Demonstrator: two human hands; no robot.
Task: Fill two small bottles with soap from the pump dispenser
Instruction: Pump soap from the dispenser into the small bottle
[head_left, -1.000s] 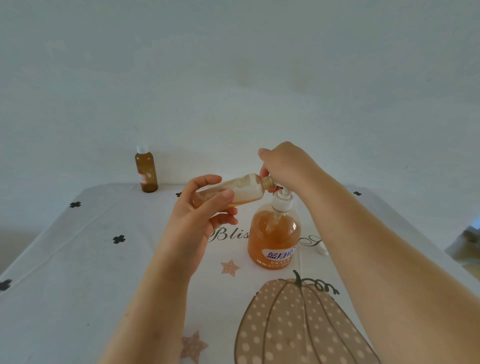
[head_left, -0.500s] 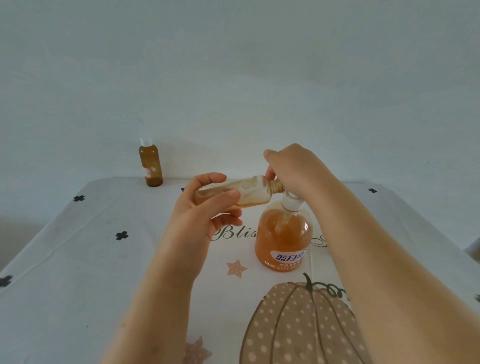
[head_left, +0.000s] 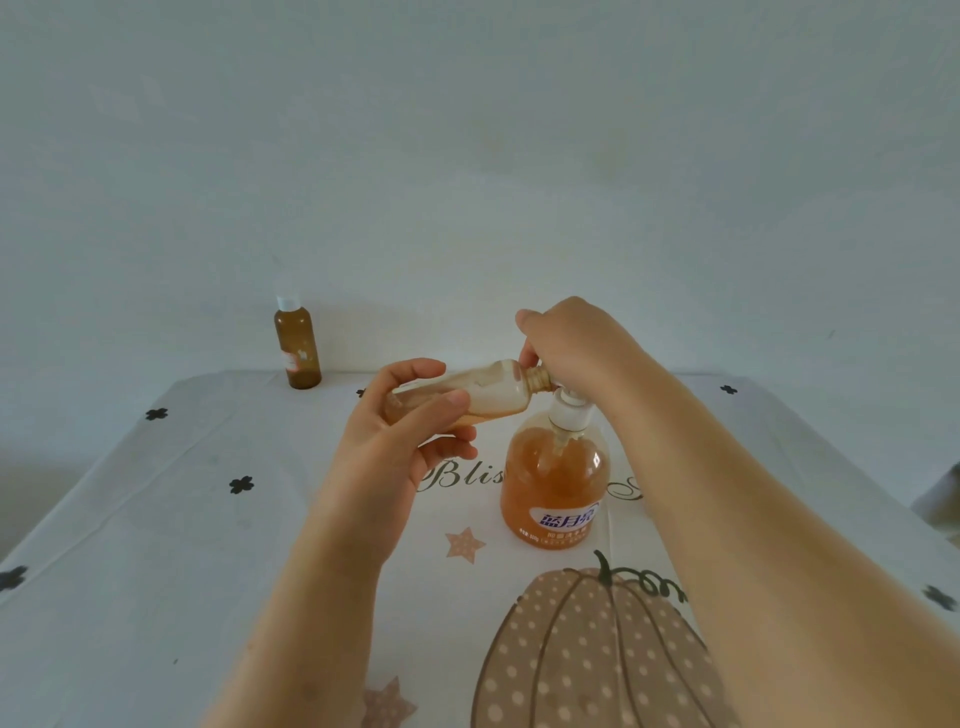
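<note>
Second fill, seemingly: left hand (head_left: 395, 447) grips the bottle (head_left: 493, 387) sideways, mouth at the dispenser (head_left: 556, 483) nozzle; right hand (head_left: 571, 343) curls over its pump head. Next likely needs steady presses, mouth kept aligned.

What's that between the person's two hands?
In the head view, a small bottle, tipped sideways: the left hand grips its base, its open neck meets the right hand on the pump dispenser.
</note>
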